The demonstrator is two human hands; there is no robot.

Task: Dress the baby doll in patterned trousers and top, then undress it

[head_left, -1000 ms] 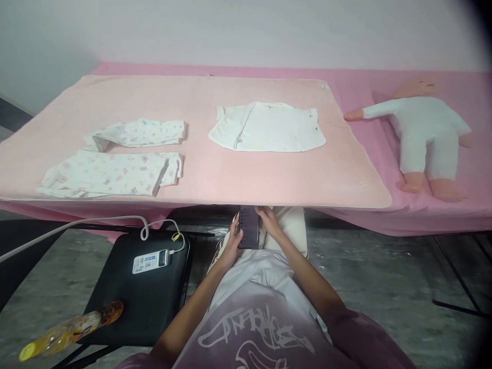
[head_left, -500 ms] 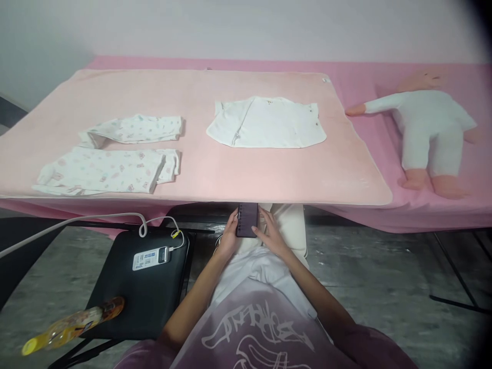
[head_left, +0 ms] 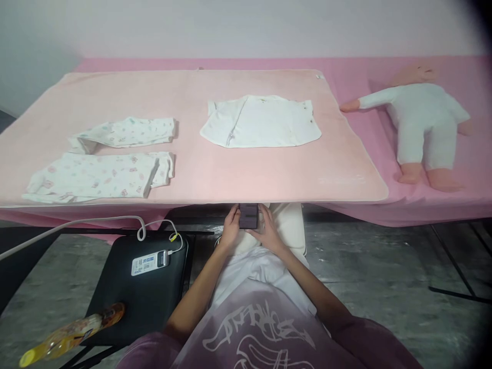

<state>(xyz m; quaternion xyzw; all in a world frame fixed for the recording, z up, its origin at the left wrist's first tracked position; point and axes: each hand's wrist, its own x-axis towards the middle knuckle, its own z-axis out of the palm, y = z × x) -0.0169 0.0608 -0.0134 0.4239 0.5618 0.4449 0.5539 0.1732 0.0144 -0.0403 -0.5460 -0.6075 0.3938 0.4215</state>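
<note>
Just below the table's front edge, a dark phone [head_left: 248, 216] is held between my two hands. My left hand [head_left: 231, 228] grips its left side, fingers closed along the edge. My right hand [head_left: 269, 231] holds the phone's right side, with the thumb near its lower edge. The table edge hides the phone's far end. On the pink mat [head_left: 246, 177] above lies a white baby top [head_left: 265, 122], spread flat. Folded printed baby clothes [head_left: 100, 174] rest at the mat's left; neither hand touches them.
A doll in white [head_left: 426, 120] lies at the table's right. On the left, a black stool [head_left: 146, 302] bears a power bank [head_left: 148, 263] with a white cable [head_left: 115, 218] and a yellow-capped bottle [head_left: 69, 335].
The phone has slid a little forward under the table edge, with my hands around it. My right thumb has moved from the screen to the lower edge. The view has shifted slightly.
</note>
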